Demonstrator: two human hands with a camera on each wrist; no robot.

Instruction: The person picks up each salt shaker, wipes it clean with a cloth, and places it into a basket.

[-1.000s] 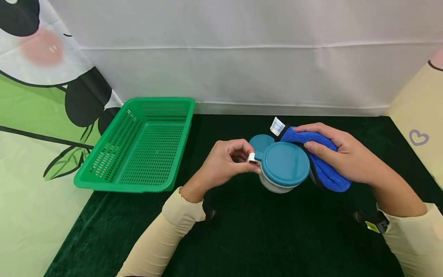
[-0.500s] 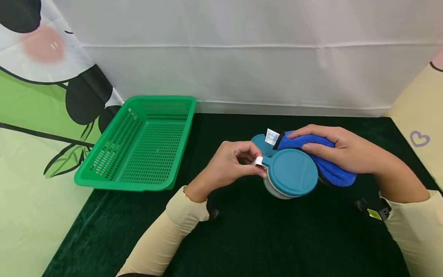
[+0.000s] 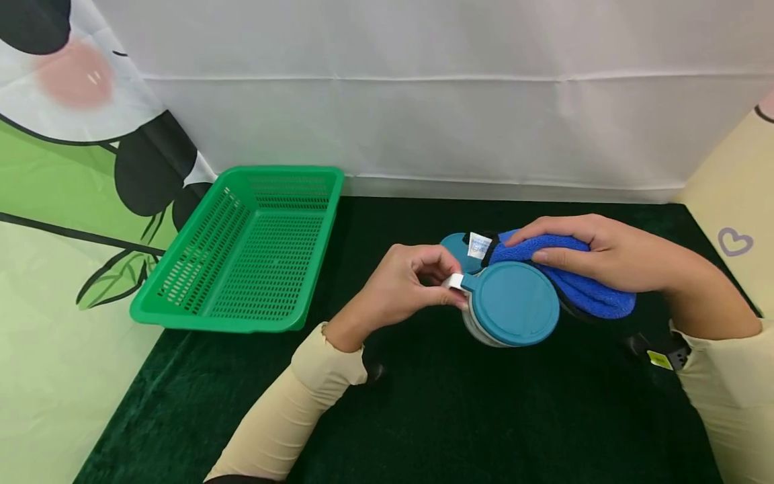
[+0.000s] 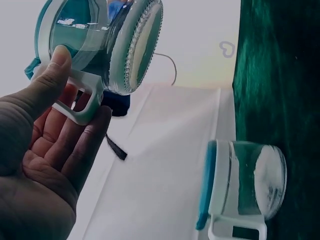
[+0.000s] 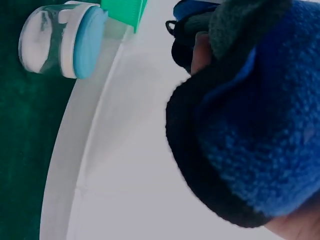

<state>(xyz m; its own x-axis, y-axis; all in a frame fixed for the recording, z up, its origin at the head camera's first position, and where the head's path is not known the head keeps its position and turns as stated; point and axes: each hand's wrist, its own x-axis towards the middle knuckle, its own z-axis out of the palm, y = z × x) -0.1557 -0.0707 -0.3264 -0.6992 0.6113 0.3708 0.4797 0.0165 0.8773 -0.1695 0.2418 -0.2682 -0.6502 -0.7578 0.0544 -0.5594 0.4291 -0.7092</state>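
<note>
A clear jar with a blue lid [image 3: 515, 302] is held up by my left hand [image 3: 402, 289], whose thumb and fingers grip its white handle [image 3: 453, 281]. In the left wrist view the left hand [image 4: 55, 125] has its thumb on the jar's white collar. My right hand [image 3: 623, 259] grips a folded blue cloth [image 3: 595, 296] with black edging and a white tag [image 3: 479, 246], against the held jar's far right side. A second blue-lidded jar [image 3: 455, 247] is partly hidden behind; the left wrist view shows this jar [image 4: 247, 180] with white contents on the green surface.
A green plastic basket [image 3: 138, 310] lies on the left of the dark green cloth surface [image 3: 423, 417]. A white sheet [image 3: 423, 128] hangs behind, with printed panels at both sides. A dark object with a yellow label [image 3: 659, 360] is by the right sleeve.
The held jar and left hand have shifted right and slightly nearer. The cloth's tagged end dropped toward the second jar's lid, while the right hand moved a little right.
</note>
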